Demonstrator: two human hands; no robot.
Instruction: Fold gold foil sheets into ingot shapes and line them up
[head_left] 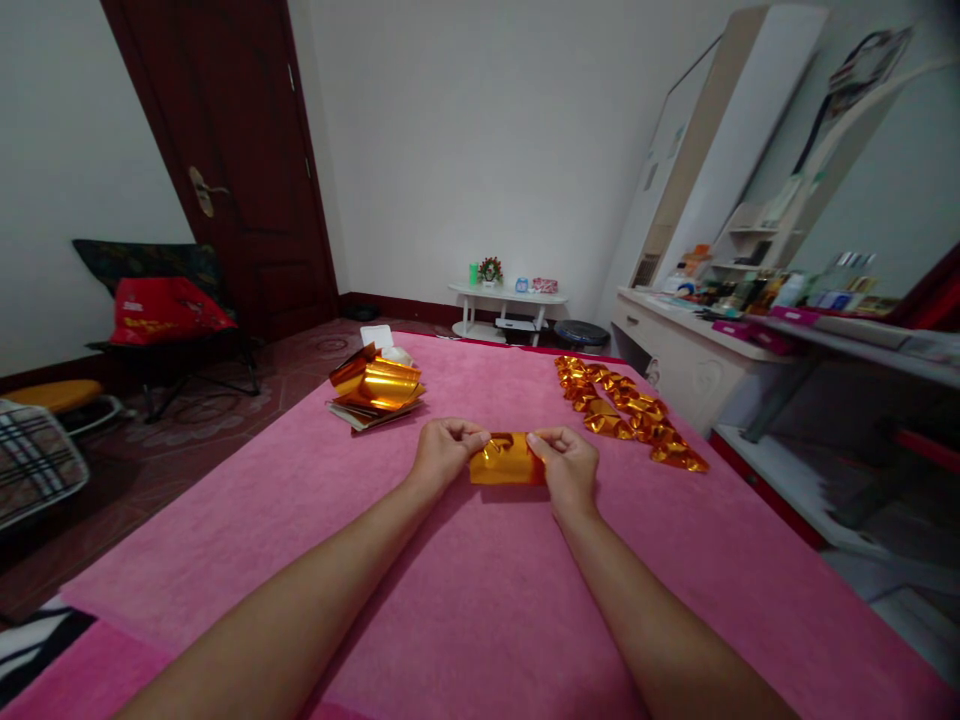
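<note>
A sheet of shiny gold foil paper (506, 468) is stretched between my two hands, just above the pink cloth (465, 600). Its upper edge looks curled over. My left hand (444, 455) pinches the left end between thumb and fingers. At the right end, my right hand (568, 465) grips it the same way, thumb on top. Ahead and to the left lies a stack of gold foil sheets (379, 385), curling upward. On the right, rows of folded gold foil pieces (626, 405) run along the cloth.
Behind the stack sit a white card (376, 335) and a whitish rounded object (397, 356). A low white table (506, 297) stands by the far wall. To the right is a dressing table (690, 330) crowded with bottles; a chair with a red bag (169, 310) is at left.
</note>
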